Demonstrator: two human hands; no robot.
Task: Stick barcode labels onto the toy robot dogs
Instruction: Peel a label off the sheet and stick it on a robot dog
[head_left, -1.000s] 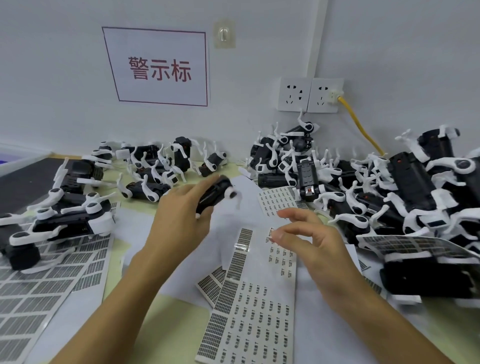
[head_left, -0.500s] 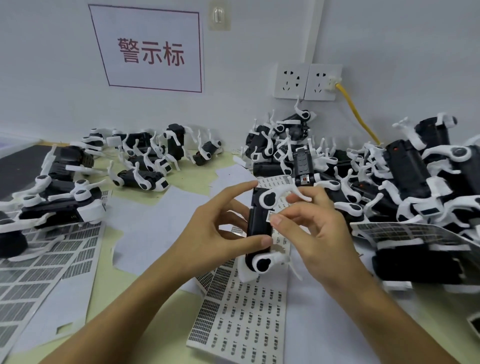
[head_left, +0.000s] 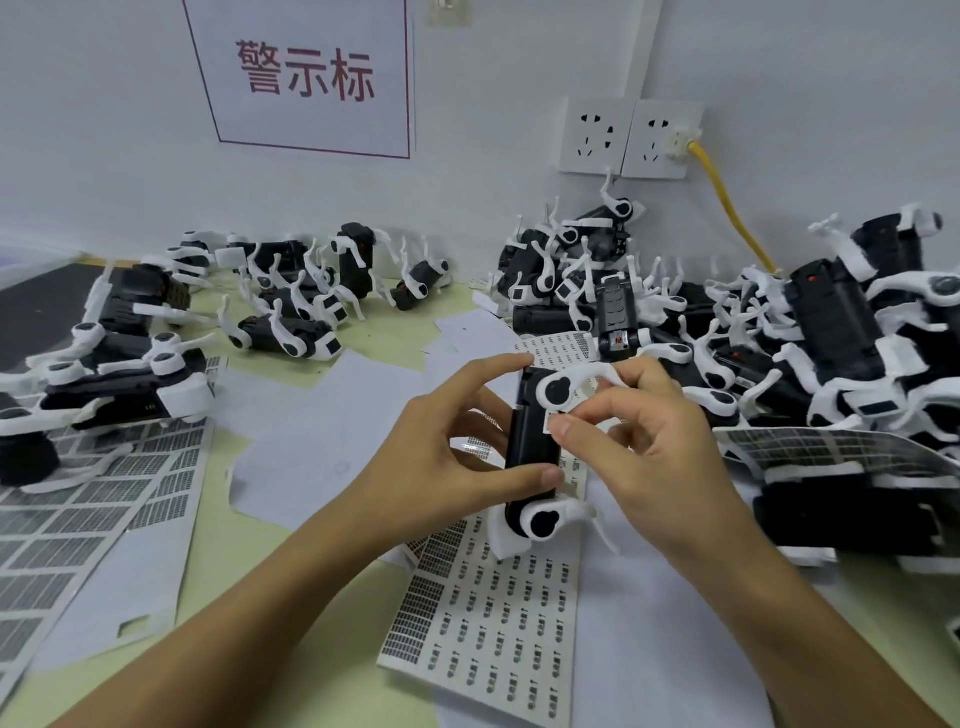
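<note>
My left hand (head_left: 441, 457) grips a black toy robot dog (head_left: 532, 441) with white legs, held upright over the table, forefinger on its top end and thumb near its lower end. My right hand (head_left: 644, 457) pinches a small white barcode label (head_left: 551, 421) between thumb and forefinger and holds it against the dog's black side. A sheet of small labels (head_left: 493, 618) lies flat below both hands.
Heaps of black-and-white robot dogs lie at the right (head_left: 831, 353), back centre (head_left: 582, 275) and left (head_left: 114, 374). Used label sheets (head_left: 78, 519) and loose backing paper (head_left: 332, 431) cover the yellow-green table (head_left: 244, 561). Wall sockets (head_left: 628, 137) with a yellow cable (head_left: 727, 208) sit behind.
My left hand brought the dog from the left to the centre and stood it upright. My right hand lifted a label off the sheet and brought it to the dog's side.
</note>
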